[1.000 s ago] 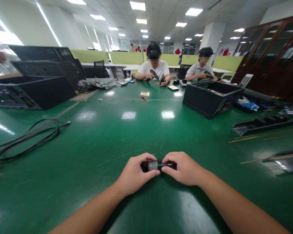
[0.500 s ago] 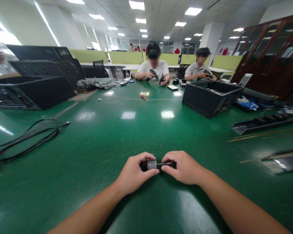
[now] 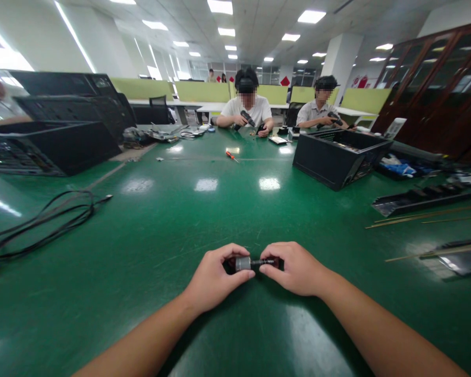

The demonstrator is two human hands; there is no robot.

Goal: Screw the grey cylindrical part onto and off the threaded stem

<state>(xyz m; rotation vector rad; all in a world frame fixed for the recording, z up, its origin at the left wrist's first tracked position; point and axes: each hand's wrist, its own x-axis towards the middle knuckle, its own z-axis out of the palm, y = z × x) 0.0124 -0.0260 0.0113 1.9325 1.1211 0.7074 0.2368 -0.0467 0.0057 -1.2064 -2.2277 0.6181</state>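
A small grey metal cylinder (image 3: 243,263) with a thin dark shaft (image 3: 261,262) lies sideways just above the green table (image 3: 204,220). My left hand (image 3: 216,277) is closed round the cylinder, thumb below and fingers above. My right hand (image 3: 294,267) pinches the shaft end between thumb and fingers. A short gap separates the two hands, and the shaft shows across it. The dark reddish parts behind the fingers of both hands are partly hidden and hard to make out.
Black cables (image 3: 63,214) lie left, an open black case (image 3: 333,159) stands back right, another (image 3: 51,149) back left. An orange screwdriver (image 3: 231,155) lies far ahead. Thin rods (image 3: 416,217) and black trays are at right. Two people with power drills sit across the table.
Both hands and the cylinder have shifted very slightly; the grips look the same. The person at the far left has moved a little.
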